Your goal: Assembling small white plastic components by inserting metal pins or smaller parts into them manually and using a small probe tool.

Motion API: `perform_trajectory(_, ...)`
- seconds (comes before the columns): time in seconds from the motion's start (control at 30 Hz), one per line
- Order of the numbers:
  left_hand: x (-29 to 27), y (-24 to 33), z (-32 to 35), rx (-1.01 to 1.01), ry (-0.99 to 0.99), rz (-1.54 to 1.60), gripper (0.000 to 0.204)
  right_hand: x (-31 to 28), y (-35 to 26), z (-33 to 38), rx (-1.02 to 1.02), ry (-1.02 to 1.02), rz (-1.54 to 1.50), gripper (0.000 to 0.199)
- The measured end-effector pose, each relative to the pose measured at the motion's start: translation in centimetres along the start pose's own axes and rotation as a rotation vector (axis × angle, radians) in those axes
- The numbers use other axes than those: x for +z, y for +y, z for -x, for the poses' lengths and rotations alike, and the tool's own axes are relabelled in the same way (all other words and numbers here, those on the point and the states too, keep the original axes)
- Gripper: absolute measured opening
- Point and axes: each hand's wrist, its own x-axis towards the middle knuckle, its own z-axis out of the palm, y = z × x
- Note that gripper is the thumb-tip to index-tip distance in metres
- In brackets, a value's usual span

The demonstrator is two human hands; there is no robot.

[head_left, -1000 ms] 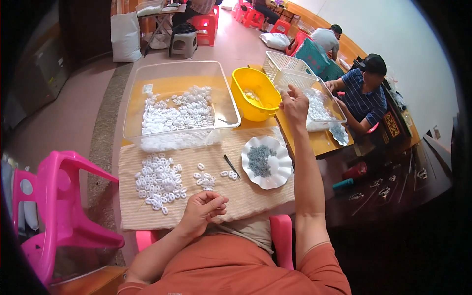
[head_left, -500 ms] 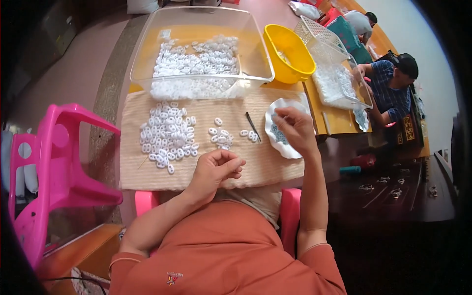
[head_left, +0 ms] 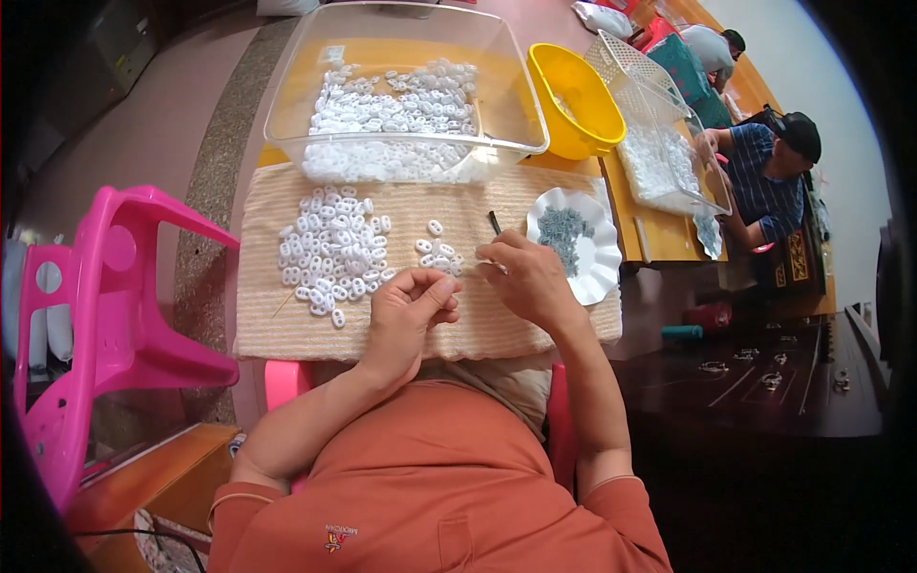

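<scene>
My left hand (head_left: 411, 307) rests on the beige woven mat (head_left: 287, 325), its fingers curled against the thumb; nothing shows inside them. My right hand (head_left: 523, 279) lies just to its right, with bent fingertips at the edge of a small cluster of white ring-shaped pieces (head_left: 437, 250). What those fingertips pinch is hidden. A thin dark tool (head_left: 494, 222) lies on the mat just above the right hand. A larger heap of white pieces (head_left: 330, 256) sits to the left. A white scalloped plate (head_left: 600, 277) with small grey parts stands right of the right hand.
A clear plastic bin (head_left: 287, 105) of white pieces stands beyond the mat, with a yellow bowl (head_left: 573, 95) and a white basket (head_left: 630, 67) to its right. Another person (head_left: 774, 172) works at the far right. A pink plastic chair (head_left: 105, 286) stands left.
My right hand has come back from the far bins, passed over the scalloped plate, and now sits on the mat beside my left hand. The left hand has stayed in place.
</scene>
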Motion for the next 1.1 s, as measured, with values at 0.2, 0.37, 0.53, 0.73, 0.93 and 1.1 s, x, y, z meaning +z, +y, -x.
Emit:
perform_trajectory(0.2,-0.2,0.1,-0.4,0.054,0.05,0.079,0.01,1.2,-0.9,-0.7,-0.017,-0.152,0.072,0.023)
perform_trajectory(0.37,-0.2,0.2,-0.4,0.054,0.05,0.087,0.009,1.5,-1.0,-1.0,-0.018,-0.169,0.061,0.019)
perform_trajectory(0.53,-0.2,0.2,-0.4,0.048,0.057,0.095,0.008,2.0,-0.7,-0.6,-0.022,-0.133,0.072,0.012)
perform_trajectory(0.73,-0.5,0.1,-0.6,0.048,0.054,0.078,0.007,2.4,0.0,0.3,-0.046,-0.011,-0.088,0.012)
perform_trajectory(0.93,-0.5,0.1,-0.7,0.026,0.05,0.077,0.006,2.3,-0.4,0.6,0.008,0.028,-0.219,0.01)
perform_trajectory(1.1,-0.5,-0.1,-0.8,0.017,0.037,0.074,0.005,2.5,-0.2,0.8,-0.019,0.061,-0.255,0.009)
